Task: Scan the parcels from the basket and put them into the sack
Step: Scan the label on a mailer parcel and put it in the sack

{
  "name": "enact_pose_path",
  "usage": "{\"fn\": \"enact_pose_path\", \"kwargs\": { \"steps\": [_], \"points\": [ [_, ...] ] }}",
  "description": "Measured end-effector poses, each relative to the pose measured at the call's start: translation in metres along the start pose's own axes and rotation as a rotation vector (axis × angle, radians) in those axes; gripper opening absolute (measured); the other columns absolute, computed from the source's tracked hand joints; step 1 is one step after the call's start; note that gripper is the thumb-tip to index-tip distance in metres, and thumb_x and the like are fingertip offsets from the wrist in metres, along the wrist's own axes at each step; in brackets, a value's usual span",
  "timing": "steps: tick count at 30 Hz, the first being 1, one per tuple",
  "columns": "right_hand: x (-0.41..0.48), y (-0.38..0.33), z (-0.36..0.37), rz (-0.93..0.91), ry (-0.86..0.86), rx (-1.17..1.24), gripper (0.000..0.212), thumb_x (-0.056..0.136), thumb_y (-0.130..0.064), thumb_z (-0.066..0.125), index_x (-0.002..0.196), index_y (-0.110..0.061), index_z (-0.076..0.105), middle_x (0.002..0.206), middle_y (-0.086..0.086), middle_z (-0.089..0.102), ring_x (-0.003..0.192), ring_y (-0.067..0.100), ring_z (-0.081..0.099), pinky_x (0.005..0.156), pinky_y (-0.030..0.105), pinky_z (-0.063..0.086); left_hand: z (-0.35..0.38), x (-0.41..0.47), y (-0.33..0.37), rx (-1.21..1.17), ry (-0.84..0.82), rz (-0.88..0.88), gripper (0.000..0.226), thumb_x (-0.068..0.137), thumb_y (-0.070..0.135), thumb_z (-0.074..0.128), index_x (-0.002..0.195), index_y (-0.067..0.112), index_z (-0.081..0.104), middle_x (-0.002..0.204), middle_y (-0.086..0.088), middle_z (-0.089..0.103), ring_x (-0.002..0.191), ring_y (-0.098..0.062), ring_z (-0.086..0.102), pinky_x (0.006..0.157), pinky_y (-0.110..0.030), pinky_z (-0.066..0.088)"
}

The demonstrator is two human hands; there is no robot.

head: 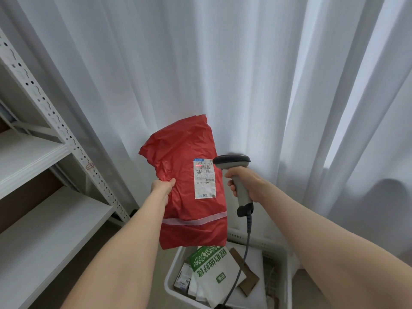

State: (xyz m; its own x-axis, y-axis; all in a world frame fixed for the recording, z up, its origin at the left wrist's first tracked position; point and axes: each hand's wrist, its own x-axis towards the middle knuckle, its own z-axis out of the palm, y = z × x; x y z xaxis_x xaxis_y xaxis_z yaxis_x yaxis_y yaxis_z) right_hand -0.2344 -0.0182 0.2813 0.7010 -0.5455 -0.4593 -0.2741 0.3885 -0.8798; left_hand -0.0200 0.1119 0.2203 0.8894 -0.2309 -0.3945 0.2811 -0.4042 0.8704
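My left hand grips the left edge of a red plastic parcel and holds it upright in front of the curtain. A white shipping label faces me on its right side, with a small red light spot near the label's top. My right hand holds a grey barcode scanner by its handle, its head pointing left at the label from a short distance. The scanner's cable hangs down over the white basket below, which holds a white and green parcel and other packets. No sack is in view.
A white metal shelving unit with bare boards stands at the left. White curtains fill the background. Brown cardboard pieces lie in the basket beside the parcels.
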Motion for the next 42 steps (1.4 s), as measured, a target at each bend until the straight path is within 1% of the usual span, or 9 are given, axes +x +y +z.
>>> {"fn": "enact_pose_path", "kwargs": {
  "steps": [3,8,16,25,32,35,42],
  "points": [
    [0.000,0.000,0.003,0.003,-0.001,0.001,0.003,0.084,-0.006,0.056,0.082,-0.009,0.055,0.054,0.003,0.052,0.042,0.012,0.047,0.043,0.020,0.043,-0.001,0.001,0.000,-0.009,-0.018,-0.006,0.050,0.090,0.017,0.065,0.133,-0.003,0.048,0.132,-0.018,0.054,0.118,-0.035,0.053,0.101,-0.039,0.044],
    [0.000,0.003,0.006,0.016,0.003,0.017,0.006,0.084,-0.006,0.056,0.078,-0.009,0.054,0.053,0.003,0.052,0.041,0.012,0.047,0.042,0.020,0.043,-0.004,0.003,-0.001,-0.019,-0.020,-0.003,0.049,0.090,0.016,0.065,0.133,-0.002,0.048,0.133,-0.018,0.054,0.119,-0.035,0.053,0.101,-0.038,0.043],
    [0.000,0.001,0.012,0.020,0.020,-0.005,0.004,0.082,-0.007,0.058,0.079,-0.009,0.056,0.052,0.002,0.053,0.041,0.011,0.048,0.044,0.020,0.044,-0.004,0.002,-0.001,-0.003,-0.015,-0.012,0.052,0.091,0.018,0.064,0.135,-0.002,0.046,0.134,-0.017,0.053,0.121,-0.035,0.052,0.101,-0.037,0.041],
    [0.001,0.002,0.016,0.017,0.042,0.002,0.002,0.082,-0.007,0.059,0.081,-0.008,0.058,0.056,0.004,0.053,0.043,0.013,0.048,0.045,0.021,0.045,-0.005,0.004,0.005,-0.007,-0.009,-0.007,0.050,0.091,0.018,0.064,0.133,-0.003,0.048,0.133,-0.017,0.054,0.119,-0.034,0.053,0.099,-0.036,0.042],
    [-0.002,0.011,0.011,0.027,0.035,-0.034,0.002,0.085,-0.009,0.061,0.087,-0.008,0.061,0.063,0.007,0.060,0.042,0.011,0.049,0.045,0.021,0.045,-0.008,0.007,0.013,-0.028,0.019,0.020,0.048,0.090,0.017,0.065,0.133,-0.001,0.049,0.132,-0.016,0.055,0.119,-0.032,0.054,0.099,-0.033,0.042],
    [-0.003,0.014,0.012,0.034,0.020,-0.038,0.001,0.086,-0.009,0.059,0.087,-0.009,0.060,0.062,0.007,0.060,0.042,0.011,0.049,0.045,0.020,0.045,-0.010,0.009,0.014,-0.020,0.025,0.017,0.051,0.090,0.019,0.065,0.134,0.000,0.048,0.134,-0.016,0.053,0.121,-0.032,0.052,0.101,-0.033,0.042],
    [-0.002,0.014,0.016,0.030,0.016,-0.073,0.001,0.085,-0.010,0.058,0.085,-0.009,0.059,0.056,0.003,0.055,0.043,0.010,0.049,0.046,0.021,0.044,-0.012,0.011,0.015,-0.013,0.017,0.003,0.054,0.090,0.020,0.066,0.135,0.000,0.046,0.135,-0.016,0.052,0.122,-0.033,0.051,0.104,-0.037,0.042]
  ]
}}
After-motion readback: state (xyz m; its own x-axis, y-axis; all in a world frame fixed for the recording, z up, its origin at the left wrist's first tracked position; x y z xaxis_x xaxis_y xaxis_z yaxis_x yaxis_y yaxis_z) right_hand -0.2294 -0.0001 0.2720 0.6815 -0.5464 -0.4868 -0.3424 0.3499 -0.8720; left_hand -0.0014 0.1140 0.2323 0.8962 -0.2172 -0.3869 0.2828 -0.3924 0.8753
